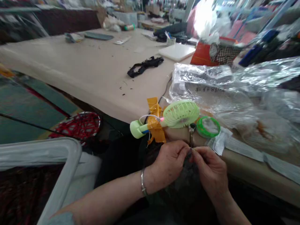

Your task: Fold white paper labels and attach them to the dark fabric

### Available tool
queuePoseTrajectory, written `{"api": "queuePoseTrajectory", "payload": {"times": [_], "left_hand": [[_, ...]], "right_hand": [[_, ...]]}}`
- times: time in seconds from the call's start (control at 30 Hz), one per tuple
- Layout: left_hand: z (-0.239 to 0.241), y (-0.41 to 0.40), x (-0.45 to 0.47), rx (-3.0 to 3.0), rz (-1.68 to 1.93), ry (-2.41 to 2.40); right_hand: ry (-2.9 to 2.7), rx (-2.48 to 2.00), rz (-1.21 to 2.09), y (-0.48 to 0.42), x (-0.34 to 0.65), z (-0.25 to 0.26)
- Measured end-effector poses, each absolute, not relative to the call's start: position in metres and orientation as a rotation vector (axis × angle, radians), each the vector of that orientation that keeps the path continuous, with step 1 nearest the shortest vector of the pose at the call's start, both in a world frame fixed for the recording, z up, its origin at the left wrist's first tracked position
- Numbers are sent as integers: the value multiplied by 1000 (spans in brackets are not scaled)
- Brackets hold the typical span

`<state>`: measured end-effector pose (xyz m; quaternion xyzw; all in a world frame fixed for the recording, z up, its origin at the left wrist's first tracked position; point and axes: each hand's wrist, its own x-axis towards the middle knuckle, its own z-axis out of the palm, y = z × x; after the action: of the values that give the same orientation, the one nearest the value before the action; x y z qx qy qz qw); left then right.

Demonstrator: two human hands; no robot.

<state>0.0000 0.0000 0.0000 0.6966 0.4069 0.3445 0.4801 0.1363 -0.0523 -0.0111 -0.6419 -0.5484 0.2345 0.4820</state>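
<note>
My left grip [170, 164] and right grip [211, 170] pinch dark fabric [187, 175] below the desk [93, 72]; a green tub [208, 127] sits near.

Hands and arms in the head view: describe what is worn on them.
Both forearms are bare. The left hand has a thin silver bangle around its wrist, and a grey-blue sleeve edge shows near the elbow. The right hand shows no ring or band.

Your left hand [170, 162] and right hand [211, 172] meet fingertip to fingertip at lower center of frame, fingers pinched shut, both forearms angling in from the bottom edge.
</note>
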Motion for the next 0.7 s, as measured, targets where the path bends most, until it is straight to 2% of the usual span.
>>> {"api": "queuePoseTrajectory", "payload": {"times": [0.17,0.23,0.47,0.57,0.7], "left_hand": [[-2,-8,-9,1720,781,956],[-7,-9,-12,1738,737,989],[-30,-7,-19,1709,611,1061],[-36,-13,-18,1701,527,1086],[-32,-20,-12,1651,479,1038]], "right_hand": [[-1490,-1557,570,-71,139,-8],[-1591,-1570,422,-80,146,-5],[-1842,-1645,-457,-84,202,5],[-1927,-1749,-591,-78,215,-5],[-1899,-1706,-597,-77,218,-18]]}}
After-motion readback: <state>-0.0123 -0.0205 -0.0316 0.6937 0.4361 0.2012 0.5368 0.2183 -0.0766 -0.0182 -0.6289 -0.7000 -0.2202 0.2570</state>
